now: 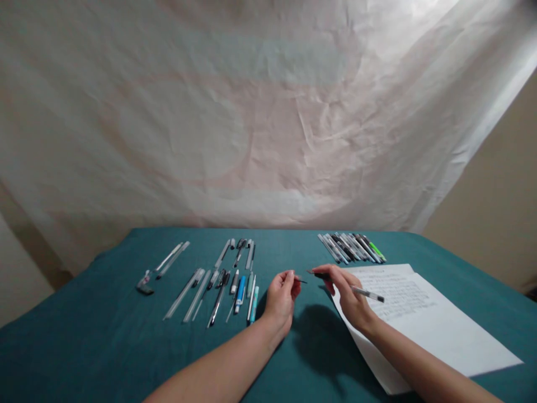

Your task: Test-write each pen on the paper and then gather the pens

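My right hand (pixel 350 294) is closed around a pen (pixel 369 294) with a clear barrel and a dark grip; its tip points left toward my other hand. My left hand (pixel 280 299) pinches a thin dark piece (pixel 302 281), mostly hidden by the fingers, so I cannot tell its kind. A small gap separates the two hands above the green cloth. Left of my left hand lie a light-blue pen (pixel 254 305), a blue-and-white pen body (pixel 240 294) and several clear pen tubes (pixel 182 295), caps and refills.
White sheets with handwriting (pixel 440 330) lie under and beyond my right forearm. A row of pens (pixel 351 248) rests at the back right. More pen parts (pixel 235 253) lie at the back, and a crumpled clear-and-dark item (pixel 145 284) at the left. A pale sheet (pixel 268 112) hangs behind the table.
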`<state>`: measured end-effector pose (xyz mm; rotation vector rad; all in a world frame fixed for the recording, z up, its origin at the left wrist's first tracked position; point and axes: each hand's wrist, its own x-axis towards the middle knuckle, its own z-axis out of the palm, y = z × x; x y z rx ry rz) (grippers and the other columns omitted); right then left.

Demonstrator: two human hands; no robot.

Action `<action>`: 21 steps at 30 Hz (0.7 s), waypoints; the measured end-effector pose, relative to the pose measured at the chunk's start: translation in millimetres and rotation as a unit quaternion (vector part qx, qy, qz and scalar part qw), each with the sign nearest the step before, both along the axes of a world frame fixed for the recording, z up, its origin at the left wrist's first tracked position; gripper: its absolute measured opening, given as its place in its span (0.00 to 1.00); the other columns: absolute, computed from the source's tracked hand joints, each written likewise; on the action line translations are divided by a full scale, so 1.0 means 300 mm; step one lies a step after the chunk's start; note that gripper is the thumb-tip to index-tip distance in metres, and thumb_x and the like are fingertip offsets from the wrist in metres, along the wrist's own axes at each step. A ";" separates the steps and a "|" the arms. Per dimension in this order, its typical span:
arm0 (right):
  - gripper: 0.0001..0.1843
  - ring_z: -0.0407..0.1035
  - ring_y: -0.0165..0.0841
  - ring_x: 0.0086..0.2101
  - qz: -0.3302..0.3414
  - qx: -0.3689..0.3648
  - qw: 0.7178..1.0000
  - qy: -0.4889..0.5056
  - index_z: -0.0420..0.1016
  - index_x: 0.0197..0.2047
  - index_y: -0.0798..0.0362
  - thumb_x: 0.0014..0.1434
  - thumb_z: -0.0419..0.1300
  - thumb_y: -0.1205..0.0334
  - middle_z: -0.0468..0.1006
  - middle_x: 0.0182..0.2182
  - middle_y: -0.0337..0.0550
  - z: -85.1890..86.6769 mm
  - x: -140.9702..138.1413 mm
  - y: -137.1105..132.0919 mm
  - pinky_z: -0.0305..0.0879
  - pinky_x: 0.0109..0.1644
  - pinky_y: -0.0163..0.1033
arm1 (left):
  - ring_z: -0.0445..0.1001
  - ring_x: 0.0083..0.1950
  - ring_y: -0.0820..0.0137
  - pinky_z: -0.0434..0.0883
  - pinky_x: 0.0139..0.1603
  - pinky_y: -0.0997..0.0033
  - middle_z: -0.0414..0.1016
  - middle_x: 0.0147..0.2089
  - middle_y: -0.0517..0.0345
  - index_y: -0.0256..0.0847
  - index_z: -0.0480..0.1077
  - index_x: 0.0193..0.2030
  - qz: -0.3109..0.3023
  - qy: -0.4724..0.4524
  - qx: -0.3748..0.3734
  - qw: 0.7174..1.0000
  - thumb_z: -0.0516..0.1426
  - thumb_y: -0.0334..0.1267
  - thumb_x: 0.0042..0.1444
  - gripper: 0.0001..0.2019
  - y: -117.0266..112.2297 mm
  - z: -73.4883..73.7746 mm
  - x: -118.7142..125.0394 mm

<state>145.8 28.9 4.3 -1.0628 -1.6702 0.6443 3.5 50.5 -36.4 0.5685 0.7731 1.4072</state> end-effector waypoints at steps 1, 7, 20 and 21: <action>0.18 0.58 0.27 0.22 0.006 -0.012 1.000 0.016 0.69 0.35 0.53 0.62 0.42 0.55 0.64 0.20 0.36 -0.001 -0.002 -0.004 0.56 0.26 0.33 | 0.67 0.29 0.78 0.64 0.33 0.78 0.69 0.28 0.60 0.35 0.66 0.32 0.000 -0.003 -0.001 1.000 0.60 0.40 0.45 0.12 0.000 0.000 0.000; 0.14 0.56 0.26 0.21 0.021 -0.006 0.999 0.030 0.63 0.28 0.53 0.61 0.46 0.56 0.60 0.17 0.33 -0.009 -0.009 -0.004 0.53 0.25 0.32 | 0.67 0.29 0.78 0.64 0.33 0.78 0.69 0.28 0.60 0.35 0.66 0.33 -0.006 -0.003 -0.003 1.000 0.60 0.40 0.46 0.11 -0.002 -0.002 0.000; 0.12 0.60 0.26 0.22 0.037 -0.020 0.999 -0.025 0.62 0.30 0.53 0.61 0.46 0.57 0.64 0.20 0.35 -0.034 -0.032 -0.001 0.56 0.26 0.32 | 0.68 0.29 0.76 0.64 0.33 0.75 0.69 0.28 0.59 0.35 0.66 0.33 -0.023 0.041 0.036 0.998 0.60 0.45 0.45 0.15 -0.017 0.007 0.002; 0.11 0.60 0.26 0.22 0.037 -0.021 0.999 -0.027 0.62 0.30 0.53 0.61 0.46 0.57 0.65 0.21 0.35 -0.036 -0.034 -0.002 0.56 0.26 0.32 | 0.68 0.29 0.76 0.64 0.33 0.75 0.69 0.28 0.59 0.35 0.67 0.33 -0.021 0.042 0.038 0.998 0.60 0.45 0.45 0.15 -0.016 0.006 0.002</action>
